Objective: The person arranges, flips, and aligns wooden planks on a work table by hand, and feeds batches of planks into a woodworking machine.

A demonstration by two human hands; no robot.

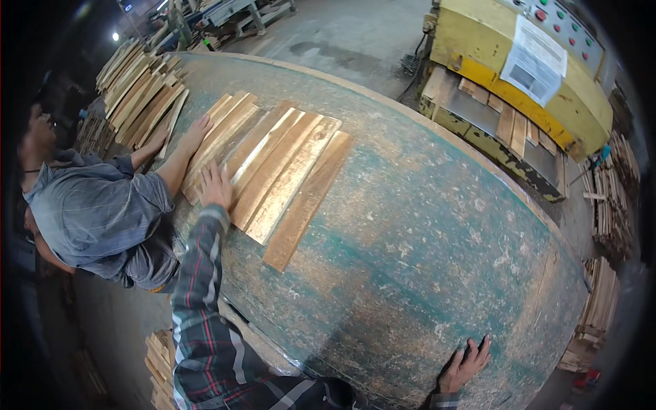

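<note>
Several wooden boards [283, 178] lie side by side on the worn green table [424, 225], slanting across its left half. My left hand [216, 186] reaches out to them with fingers spread, over the left part of the row, and grips nothing. The rightmost board [309, 203] sits slightly askew and juts nearer to me than the others. Far to the right, by the near edge of the table, my right hand [465, 365] rests with its fingers apart and holds nothing. A co-worker's hand [198, 130] touches the boards at the left end.
The co-worker [102, 205] in a grey shirt stands at the table's left side. Behind is a tall pile of wood strips [140, 96]. A yellow machine [519, 68] with boards inside stands beyond the far edge. More stacked wood [601, 294] is at the right.
</note>
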